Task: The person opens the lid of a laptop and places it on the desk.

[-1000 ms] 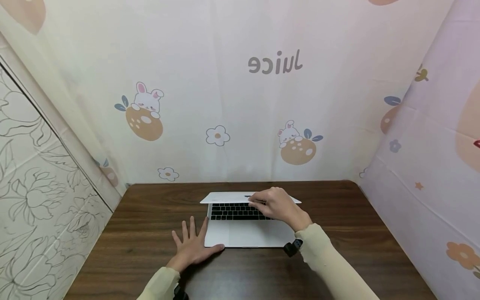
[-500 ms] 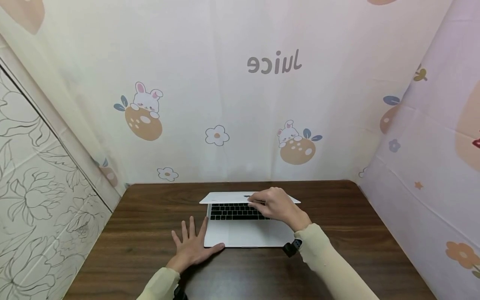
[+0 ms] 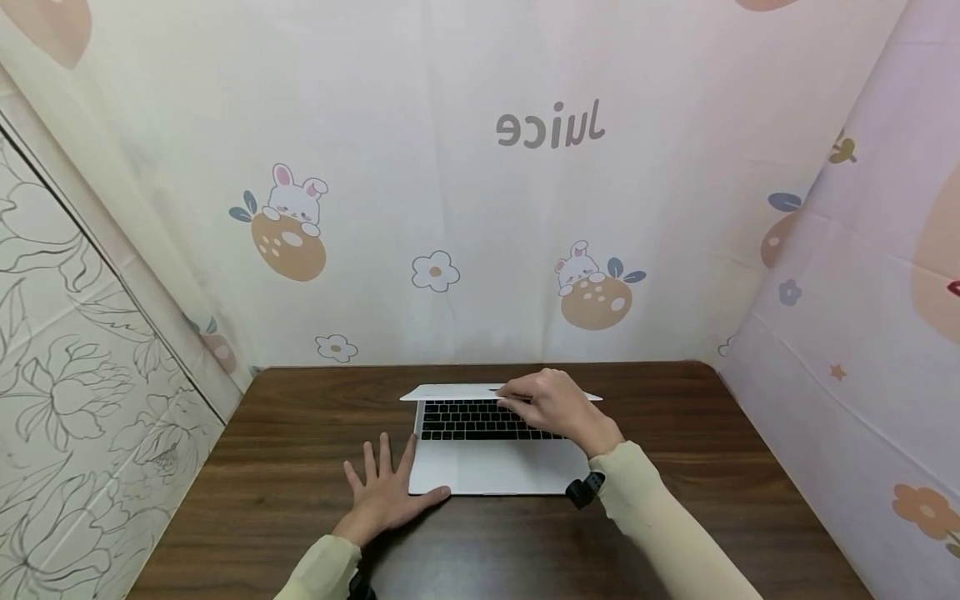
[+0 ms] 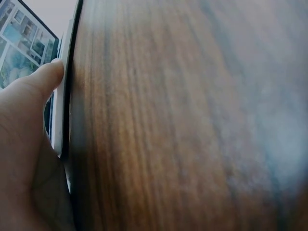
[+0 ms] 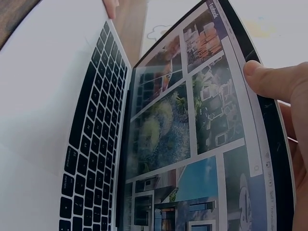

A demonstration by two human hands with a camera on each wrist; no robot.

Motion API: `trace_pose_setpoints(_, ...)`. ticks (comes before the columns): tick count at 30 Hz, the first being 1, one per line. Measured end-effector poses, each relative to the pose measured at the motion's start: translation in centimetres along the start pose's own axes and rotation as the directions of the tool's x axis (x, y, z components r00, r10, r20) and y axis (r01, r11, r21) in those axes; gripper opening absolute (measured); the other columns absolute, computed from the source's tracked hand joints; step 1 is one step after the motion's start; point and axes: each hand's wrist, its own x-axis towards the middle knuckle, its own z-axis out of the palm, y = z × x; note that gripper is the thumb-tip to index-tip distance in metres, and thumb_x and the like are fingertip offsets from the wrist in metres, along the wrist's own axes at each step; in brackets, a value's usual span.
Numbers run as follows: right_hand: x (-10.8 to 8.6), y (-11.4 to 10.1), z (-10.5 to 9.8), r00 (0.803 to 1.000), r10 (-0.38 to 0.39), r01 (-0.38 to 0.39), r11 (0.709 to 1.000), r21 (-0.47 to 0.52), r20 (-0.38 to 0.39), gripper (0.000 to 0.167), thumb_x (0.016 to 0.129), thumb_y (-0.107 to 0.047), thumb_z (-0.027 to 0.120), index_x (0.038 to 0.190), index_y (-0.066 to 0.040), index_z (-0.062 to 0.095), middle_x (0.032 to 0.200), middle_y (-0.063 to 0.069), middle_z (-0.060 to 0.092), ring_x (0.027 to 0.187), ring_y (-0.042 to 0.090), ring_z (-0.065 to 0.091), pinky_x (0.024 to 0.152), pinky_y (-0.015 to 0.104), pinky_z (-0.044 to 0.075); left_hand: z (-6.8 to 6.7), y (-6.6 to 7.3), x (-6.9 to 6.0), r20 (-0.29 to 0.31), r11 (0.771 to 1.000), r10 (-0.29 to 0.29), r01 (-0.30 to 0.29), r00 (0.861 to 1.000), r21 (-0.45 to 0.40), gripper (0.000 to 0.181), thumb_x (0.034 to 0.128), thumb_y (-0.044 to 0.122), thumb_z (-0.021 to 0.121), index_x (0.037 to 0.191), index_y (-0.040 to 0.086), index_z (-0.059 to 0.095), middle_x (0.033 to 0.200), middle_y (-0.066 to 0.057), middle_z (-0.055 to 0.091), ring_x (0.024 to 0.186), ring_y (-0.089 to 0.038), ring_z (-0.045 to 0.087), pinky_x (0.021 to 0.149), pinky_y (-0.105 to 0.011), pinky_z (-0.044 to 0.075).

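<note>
A silver laptop (image 3: 487,468) sits on the table, its lid (image 3: 450,392) tilted part-way up over the black keyboard (image 3: 472,425). My right hand (image 3: 553,406) pinches the lid's top edge; in the right wrist view the thumb (image 5: 269,79) lies on the screen's black border, the fingers behind it. The screen (image 5: 192,120) is lit with a page of several pictures. Fingers spread, my left hand (image 3: 386,493) rests at the base's left side. Its thumb (image 4: 49,74) touches the front left corner.
Dark brown wood table (image 3: 300,417) lies under the laptop. A pale curtain (image 3: 375,208) printed with rabbits and flowers hangs behind the table's far edge and along the right. On the left stands a panel (image 3: 75,417) with flower line drawings.
The lid's top edge has risen slightly and shifted away with my right hand, so a little more of the keyboard shows. My left hand has stayed in place.
</note>
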Motion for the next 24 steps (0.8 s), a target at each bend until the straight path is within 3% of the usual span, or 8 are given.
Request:
trace_pose_setpoints(6, 0.4, 0.5, -0.2, 1.0, 0.021, -0.02, 1.0, 0.016, -0.004, 0.01, 0.094, -0.02, 0.078, 0.102, -0.016, 0.082, 0.091, -0.004, 0.081, 0.065, 0.001, 0.069, 0.061, 0.021, 0.056, -0.2, 0.1, -0.1, 0.003, 1.0, 0.0, 0.0, 1.0, 0.006, 0.115, 0.0764, 0.094, 0.049, 0.167, 0.032, 0.014, 0.171, -0.027, -0.003, 0.155, -0.055, -0.008, 0.109, -0.083, -0.014)
trace_pose_setpoints(12, 0.9, 0.9, -0.4, 0.999, 0.037, -0.037, 0.995, 0.095, -0.004, 0.008, 0.093, -0.016, 0.078, 0.1, -0.015, 0.082, 0.091, -0.002, 0.08, 0.062, 0.004, 0.067, 0.057, 0.02, 0.052, -0.2, 0.1, 0.0, 0.001, 1.0, 0.0, 0.0, 1.0, 0.015, 0.116, 0.0758, 0.096, 0.048, 0.167, 0.032, 0.015, 0.171, -0.027, -0.002, 0.155, -0.055, -0.007, 0.109, -0.083, -0.013)
trace_pose_setpoints(19, 1.3, 1.2, -0.7, 0.996, 0.087, -0.088, 0.991, 0.097, 0.019, 0.008, 0.094, -0.018, 0.078, 0.101, -0.019, 0.081, 0.091, -0.004, 0.08, 0.077, 0.004, 0.073, 0.069, 0.024, 0.06, 0.0, 0.0, 0.1, -0.001, 1.0, 0.0, 0.0, 1.0, -0.002, 0.116, 0.0754, 0.096, 0.048, 0.167, 0.032, 0.014, 0.171, -0.027, -0.003, 0.155, -0.055, -0.009, 0.109, -0.082, -0.016)
trace_pose_setpoints(24, 1.9, 1.5, -1.1, 0.996, 0.086, -0.088, 0.99, 0.111, 0.018, 0.008, 0.095, -0.019, 0.076, 0.101, -0.019, 0.08, 0.092, -0.005, 0.08, 0.078, 0.003, 0.073, 0.07, 0.025, 0.06, -0.2, 0.0, 0.0, -0.013, 1.0, 0.005, -0.005, 1.0, -0.001, 0.114, 0.0768, 0.094, 0.05, 0.167, 0.032, 0.016, 0.171, -0.027, -0.001, 0.155, -0.055, -0.007, 0.11, -0.082, -0.014)
